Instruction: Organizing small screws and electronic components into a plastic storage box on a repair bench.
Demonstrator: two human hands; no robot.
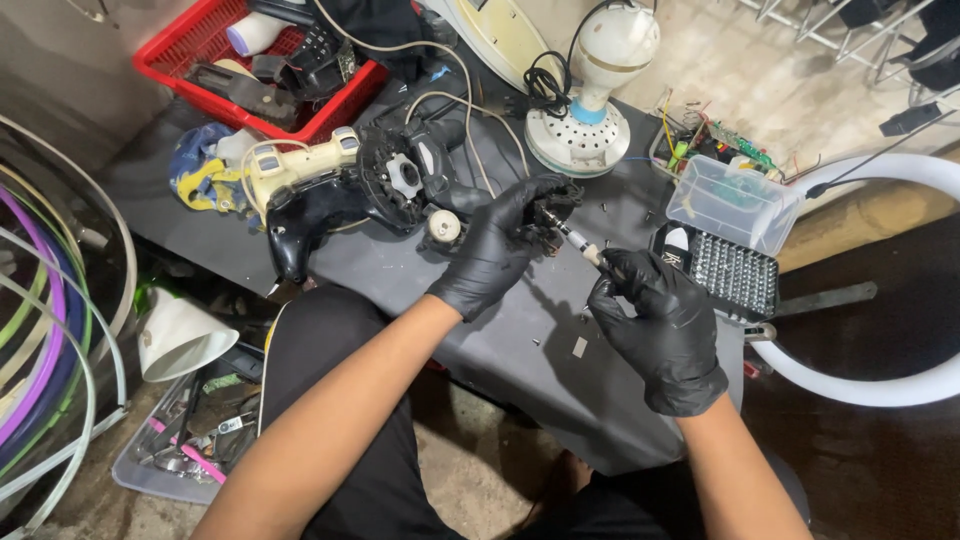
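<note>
At the far left, coloured hoops (45,330) lean beside the dark table (480,330). A red basket (180,50) with tools stands at the back corner, and in front of it lie a cream handle part (290,165) and a black housing (330,205), both opened. The left hand (500,250), in a black glove, has its grip clamped on a small black part (550,205) just above the table. The right hand (665,330) has its grip closed around a thin screwdriver (575,238), whose tip meets that part. Small screws (580,347) lie loose on the table between the hands. If the tip slips, it may damage the screw head or poke the left glove; a loosened screw could roll off the table. At the right sit a clear box (725,200) and a bit set (735,275).
</note>
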